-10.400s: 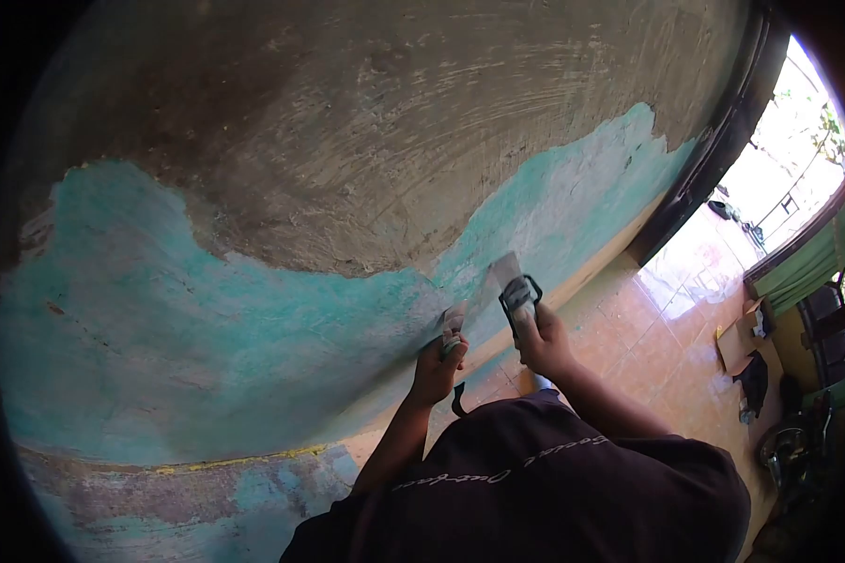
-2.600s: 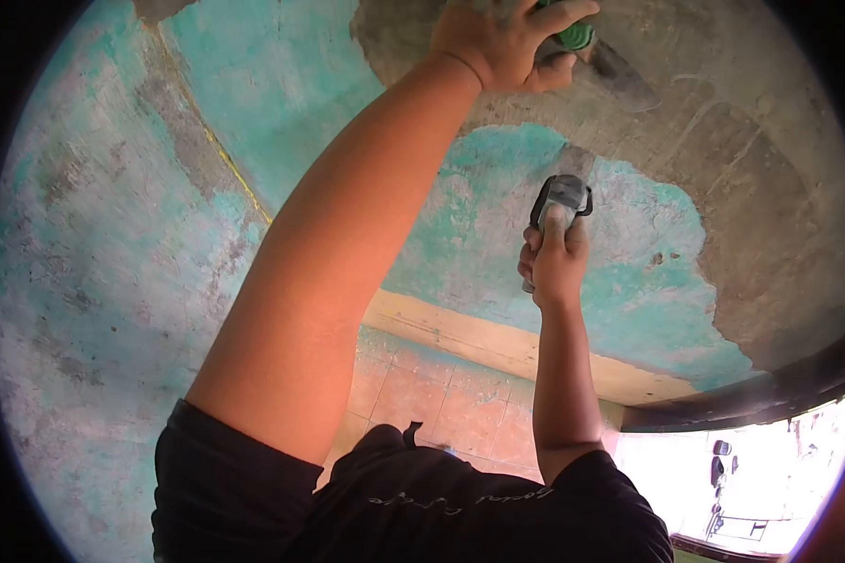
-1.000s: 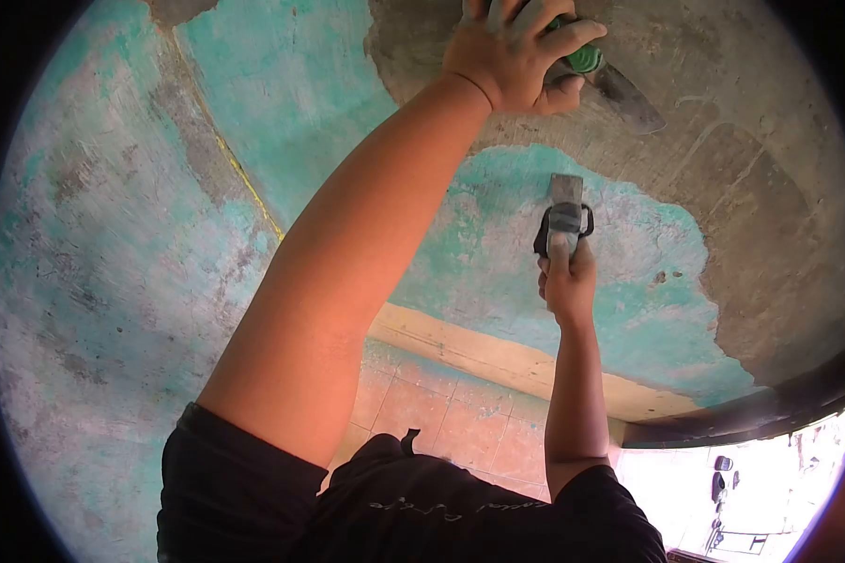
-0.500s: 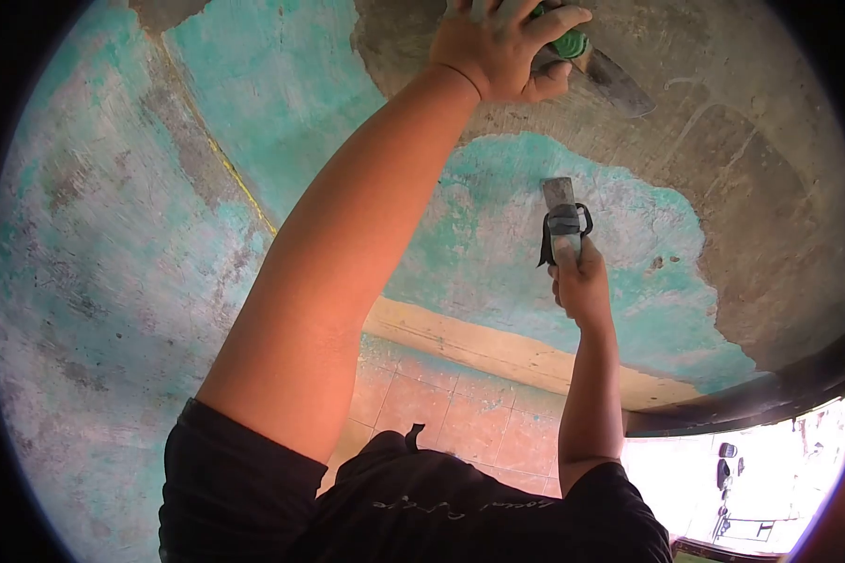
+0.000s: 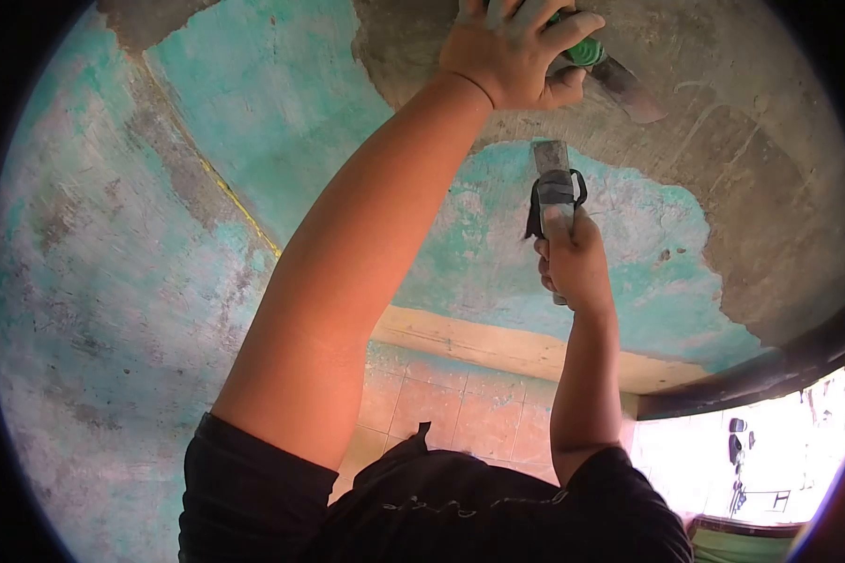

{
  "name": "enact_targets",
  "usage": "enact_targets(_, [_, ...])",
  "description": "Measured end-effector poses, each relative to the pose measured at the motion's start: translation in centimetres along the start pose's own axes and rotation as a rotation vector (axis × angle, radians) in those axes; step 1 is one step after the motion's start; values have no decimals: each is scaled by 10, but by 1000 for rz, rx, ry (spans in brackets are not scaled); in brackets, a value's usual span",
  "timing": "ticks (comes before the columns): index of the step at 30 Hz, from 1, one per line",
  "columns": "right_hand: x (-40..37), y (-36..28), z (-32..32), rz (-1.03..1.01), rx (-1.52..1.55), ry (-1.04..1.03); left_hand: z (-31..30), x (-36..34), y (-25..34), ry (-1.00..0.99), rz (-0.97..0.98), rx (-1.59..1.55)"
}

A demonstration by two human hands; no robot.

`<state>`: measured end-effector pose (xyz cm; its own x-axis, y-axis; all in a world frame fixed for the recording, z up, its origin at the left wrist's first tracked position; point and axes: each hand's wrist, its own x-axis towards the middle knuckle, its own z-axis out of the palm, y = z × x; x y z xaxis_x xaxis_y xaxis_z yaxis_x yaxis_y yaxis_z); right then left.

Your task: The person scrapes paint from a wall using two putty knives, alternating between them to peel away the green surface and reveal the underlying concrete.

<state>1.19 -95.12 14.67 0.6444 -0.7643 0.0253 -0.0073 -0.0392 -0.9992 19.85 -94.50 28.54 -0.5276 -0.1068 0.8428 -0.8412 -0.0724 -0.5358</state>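
High on the wall, my left hand [image 5: 505, 54] is wrapped around the green handle of a scraper [image 5: 633, 92], whose blade slants down to the right over bare grey plaster. Some of its fingers run out of view at the top edge. Lower and to the right, my right hand [image 5: 576, 261] grips a second scraper [image 5: 551, 158] with black tape or cloth bound round it. That blade points up, close to the upper border of the turquoise paint patch [image 5: 488, 211].
The wall [image 5: 94, 281] is turquoise, worn and blotchy on the left. Bare plaster [image 5: 770, 178] borders the patch. Below runs a cream strip [image 5: 469, 335] along the tiled floor [image 5: 432, 403]. A bright opening [image 5: 695, 460] lies at lower right.
My right hand has moved up the wall with its scraper, bringing the blade to the paint's upper border. My left hand and its scraper appear slightly lower and further right.
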Motion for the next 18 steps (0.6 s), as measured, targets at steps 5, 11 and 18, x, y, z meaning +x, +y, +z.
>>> enact_targets(5, [-8,29,-6,59,31,42,-3,-1,-4,-28,-10,-59])
enact_targets(11, [-1,1,18,17,-3,55,-7,-2,-5,-71,-33,-110])
enact_targets(18, [-12,28,13,77,52,141,-4,-5,-7,-98,-38,-152])
